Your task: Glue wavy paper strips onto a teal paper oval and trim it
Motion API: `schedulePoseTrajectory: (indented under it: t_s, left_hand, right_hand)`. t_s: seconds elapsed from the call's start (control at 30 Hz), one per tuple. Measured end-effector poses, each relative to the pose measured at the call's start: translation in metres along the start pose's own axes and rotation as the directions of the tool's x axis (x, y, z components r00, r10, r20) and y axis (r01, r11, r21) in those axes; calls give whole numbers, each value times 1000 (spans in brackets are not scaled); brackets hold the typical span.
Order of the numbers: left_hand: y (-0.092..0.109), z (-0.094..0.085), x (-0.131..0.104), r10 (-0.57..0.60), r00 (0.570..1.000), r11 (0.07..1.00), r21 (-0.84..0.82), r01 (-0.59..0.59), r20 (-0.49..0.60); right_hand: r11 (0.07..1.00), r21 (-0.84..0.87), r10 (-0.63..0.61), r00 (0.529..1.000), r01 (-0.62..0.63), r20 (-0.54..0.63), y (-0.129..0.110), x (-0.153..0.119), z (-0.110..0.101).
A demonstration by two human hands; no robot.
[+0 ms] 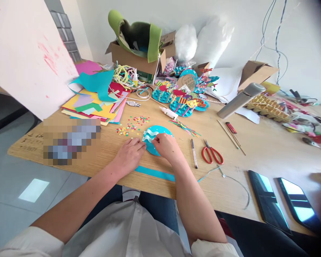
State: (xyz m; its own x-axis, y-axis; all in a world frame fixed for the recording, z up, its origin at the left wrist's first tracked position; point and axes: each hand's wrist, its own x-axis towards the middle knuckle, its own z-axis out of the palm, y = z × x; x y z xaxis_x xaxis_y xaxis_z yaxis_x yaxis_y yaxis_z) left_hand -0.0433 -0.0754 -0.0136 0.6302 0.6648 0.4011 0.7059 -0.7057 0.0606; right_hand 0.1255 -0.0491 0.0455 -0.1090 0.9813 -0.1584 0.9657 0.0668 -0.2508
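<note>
A blue paper disc [153, 149] lies on the table in front of me, with white wavy strips [150, 135] across its upper left part. My left hand [131, 153] lies fairly flat, its fingertips at the disc's left edge. Over the disc's right half is my right hand [166, 145], fingers curled into a pinch by the ends of the wavy strips. Whatever is between those fingertips is hidden. Nearer to me, a long blue paper strip [155, 173] runs under my right forearm. Small coloured paper dots [133, 125] are scattered just beyond my left hand.
Red-handled scissors [212, 156] and a pen [194, 153] lie to the right, near thin coloured strips [184, 127] and a glue bottle [169, 113]. Coloured paper sheets [96, 107] are stacked at left. Finished paper crafts [182, 103], a steel flask [240, 100] and phones [269, 200] stand or lie around.
</note>
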Motion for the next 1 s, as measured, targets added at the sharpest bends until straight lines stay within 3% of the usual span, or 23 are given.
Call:
schedulePoseTrajectory:
  t_s: [0.4, 0.77, 1.0]
  left_hand:
    - [2, -5, 1, -7, 998, 999, 35, 4, 65]
    - [1, -4, 0, -22, 995, 998, 63, 16, 93]
    - [5, -10, 4, -51, 984, 996, 83, 38, 168]
  right_hand:
    - [999, 32, -27, 999, 28, -40, 2, 1, 4]
    - [981, 192, 20, 1000, -19, -2, 8, -5, -15]
    - [942, 324, -128, 987, 89, 102, 24, -7, -26]
